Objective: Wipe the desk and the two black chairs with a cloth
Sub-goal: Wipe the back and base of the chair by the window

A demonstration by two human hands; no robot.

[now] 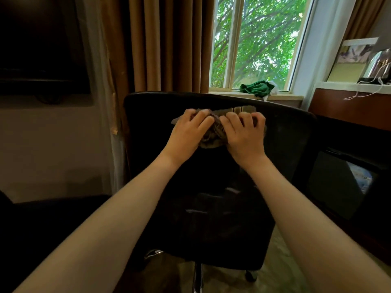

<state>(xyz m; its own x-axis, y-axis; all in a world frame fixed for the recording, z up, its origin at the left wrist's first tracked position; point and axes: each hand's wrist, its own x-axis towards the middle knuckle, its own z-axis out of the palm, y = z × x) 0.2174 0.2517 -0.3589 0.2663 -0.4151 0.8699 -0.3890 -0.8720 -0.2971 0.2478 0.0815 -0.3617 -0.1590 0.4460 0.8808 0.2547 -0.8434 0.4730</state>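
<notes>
Cloth (pixel 213 132) is bunched up high on the chair (pixel 285 140) back, just under the top edge. Left hand (pixel 188 134) and right hand (pixel 243 136) sit side by side, fingers curled in, both gripping it. Green rag (pixel 257 88) lies on the windowsill (pixel 285 96) behind, and the counter (pixel 338 111) is off to the right.

place: home or hotel room | cues: brown curtains (pixel 165 43), window (pixel 258 43), wall TV (pixel 42 45), wooden desk (pixel 338 106), black swivel chair (pixel 285 134)
</notes>
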